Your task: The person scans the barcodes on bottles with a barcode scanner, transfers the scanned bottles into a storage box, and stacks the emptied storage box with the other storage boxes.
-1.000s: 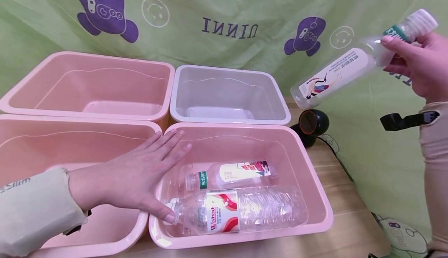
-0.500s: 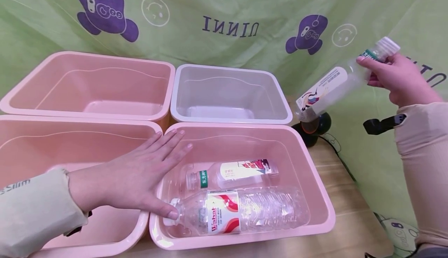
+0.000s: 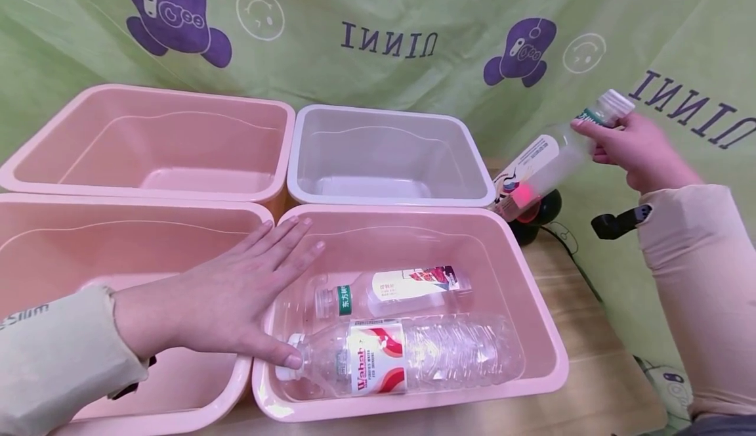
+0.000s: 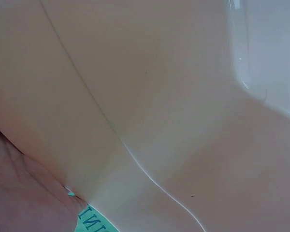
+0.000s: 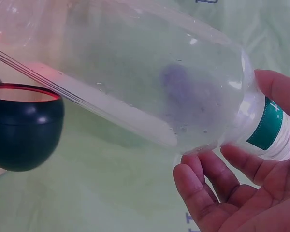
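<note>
My right hand point(image 3: 640, 150) grips a clear plastic bottle point(image 3: 540, 167) by its neck, at the white cap and green band. The bottle tilts, base down and left, before a black round-headed device point(image 3: 550, 207); red light falls on its label. In the right wrist view, the thumb and fingers surround the bottle's neck, with the black device point(image 5: 26, 125) beside its lower end. My left hand point(image 3: 236, 298) rests, fingers spread, over the adjoining rims of two pink bins. Its thumb lies at the cap of a large water bottle point(image 3: 449, 354). A smaller bottle point(image 3: 410, 285) lies behind that one.
Both lying bottles are in the front right pink bin point(image 3: 413, 403). Beside it stand a front left pink bin point(image 3: 177, 421), a rear pink bin point(image 3: 147, 194) and a grey bin point(image 3: 390, 201). Wooden tabletop point(image 3: 579, 318) shows at right; green printed cloth point(image 3: 390, 2) hangs behind.
My right hand has moved left and down with the bottle, bringing its lower end in front of the black device. Red light now shows on the bottle. The left hand stays put.
</note>
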`<state>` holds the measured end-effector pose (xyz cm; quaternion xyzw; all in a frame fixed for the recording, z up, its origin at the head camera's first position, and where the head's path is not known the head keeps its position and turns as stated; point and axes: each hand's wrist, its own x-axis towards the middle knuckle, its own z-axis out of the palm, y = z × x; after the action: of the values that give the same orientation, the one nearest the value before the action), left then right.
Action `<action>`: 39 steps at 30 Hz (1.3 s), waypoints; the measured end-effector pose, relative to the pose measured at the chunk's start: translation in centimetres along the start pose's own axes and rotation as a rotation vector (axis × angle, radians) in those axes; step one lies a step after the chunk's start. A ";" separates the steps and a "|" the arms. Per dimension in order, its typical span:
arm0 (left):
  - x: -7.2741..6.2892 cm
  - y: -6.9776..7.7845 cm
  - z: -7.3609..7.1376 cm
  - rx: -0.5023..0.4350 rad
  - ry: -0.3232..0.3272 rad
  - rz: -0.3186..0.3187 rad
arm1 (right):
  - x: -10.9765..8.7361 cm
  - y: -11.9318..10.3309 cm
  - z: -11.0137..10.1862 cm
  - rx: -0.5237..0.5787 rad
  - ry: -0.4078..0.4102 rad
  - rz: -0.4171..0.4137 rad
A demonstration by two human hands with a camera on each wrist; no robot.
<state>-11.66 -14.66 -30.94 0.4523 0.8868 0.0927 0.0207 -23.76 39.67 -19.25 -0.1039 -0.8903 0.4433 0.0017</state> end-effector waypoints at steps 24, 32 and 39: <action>-0.2 0.1 -0.1 0.007 -0.002 -0.001 | 0.0 -7.8 3.4 0.719 0.121 -0.058; -0.3 0.1 0.0 -0.002 -0.005 -0.015 | 2.6 -9.3 10.9 0.526 0.013 -0.065; -0.2 0.1 0.1 0.003 0.008 -0.006 | 4.2 -9.4 16.8 0.444 -0.155 0.018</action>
<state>-11.43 -14.72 -31.05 0.4492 0.8884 0.0933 0.0167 -31.17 21.73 -22.38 -0.0744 -0.7674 0.6350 -0.0479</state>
